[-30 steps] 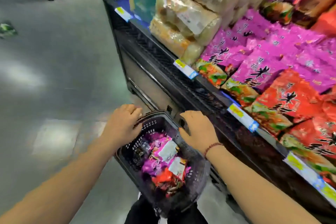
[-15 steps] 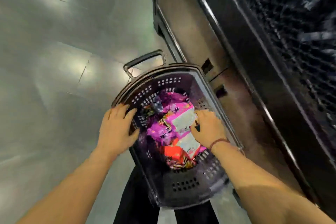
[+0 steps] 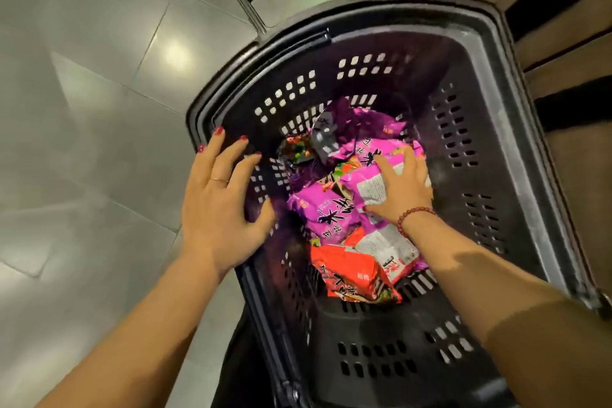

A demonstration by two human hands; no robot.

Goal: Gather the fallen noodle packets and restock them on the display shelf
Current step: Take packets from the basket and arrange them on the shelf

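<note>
While left hand (image 3: pixel 218 205) splays on basket (image 3: pixel 490 23), right hand (image 3: pixel 402 189) lies flat on purple packet (image 3: pixel 331 209).

Your left hand (image 3: pixel 222 205) rests, fingers spread, on the basket (image 3: pixel 480 129) rim. Your right hand (image 3: pixel 402 187) lies on a purple packet (image 3: pixel 359 177) inside, near a red packet (image 3: pixel 347 272).

Basket (image 3: pixel 381 15) standing open on top, free room lying along its right wall and near end, noodle packets (image 3: pixel 328 212) filling the middle, left hand (image 3: pixel 218 205) covering the left rim, right hand (image 3: pixel 405 189) blocking the pile's top.
</note>
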